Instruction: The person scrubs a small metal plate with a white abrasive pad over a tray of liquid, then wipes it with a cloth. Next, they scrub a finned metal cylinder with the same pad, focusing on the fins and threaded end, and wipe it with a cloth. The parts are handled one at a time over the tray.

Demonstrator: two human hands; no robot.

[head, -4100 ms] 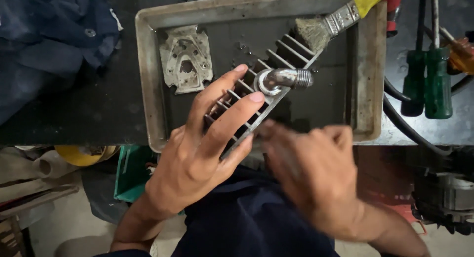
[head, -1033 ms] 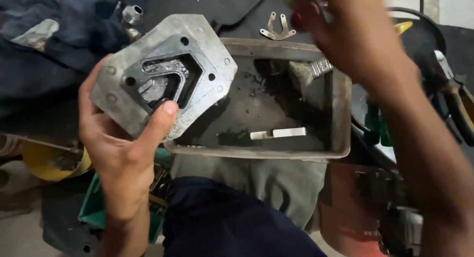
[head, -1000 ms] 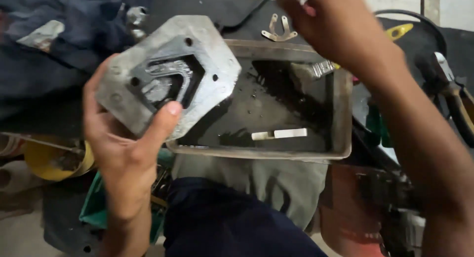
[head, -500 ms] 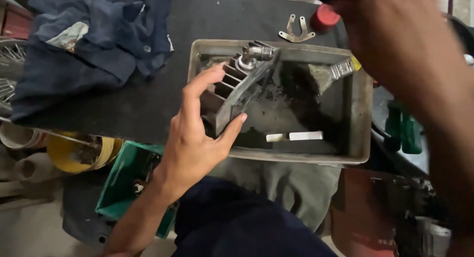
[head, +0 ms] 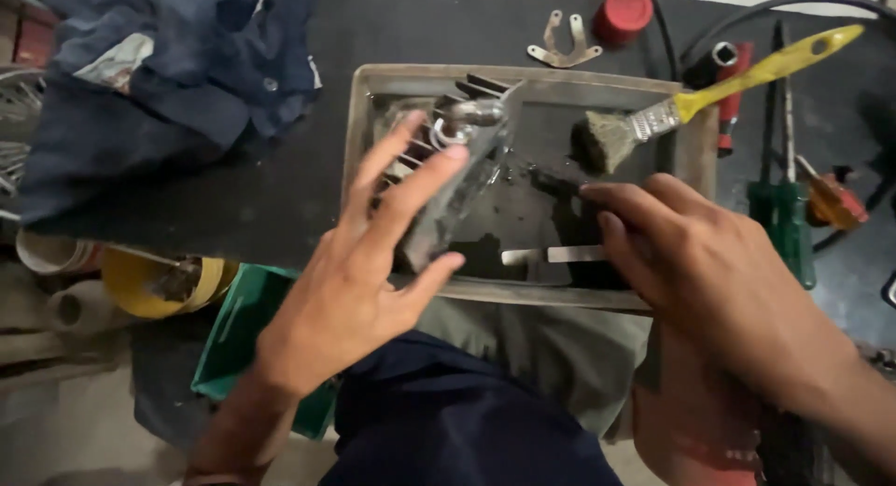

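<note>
My left hand (head: 359,271) holds a grey finned metal casting (head: 448,183) with a threaded fitting on top, tilted over the left part of a dirty metal tray (head: 523,296). My fingers are spread along its side and my thumb presses its lower edge. My right hand (head: 709,262) hovers over the tray's right side, fingers curled and pointing left, with nothing visible in it. A paintbrush (head: 691,104) with a yellow handle leans on the tray's right rim, bristles inside. A small flat metal strip (head: 551,255) lies in the tray's dark liquid.
A dark blue cloth (head: 168,85) lies heaped at the left of the black bench. A metal bracket (head: 560,46) and a red cap (head: 623,12) sit behind the tray. Green-handled screwdrivers (head: 782,215) lie at the right. A green crate (head: 252,337) stands below the bench.
The casting has been turned from flat face up to edge-on and lowered into the tray. My right hand has come down from the far side of the bench to the tray's right side.
</note>
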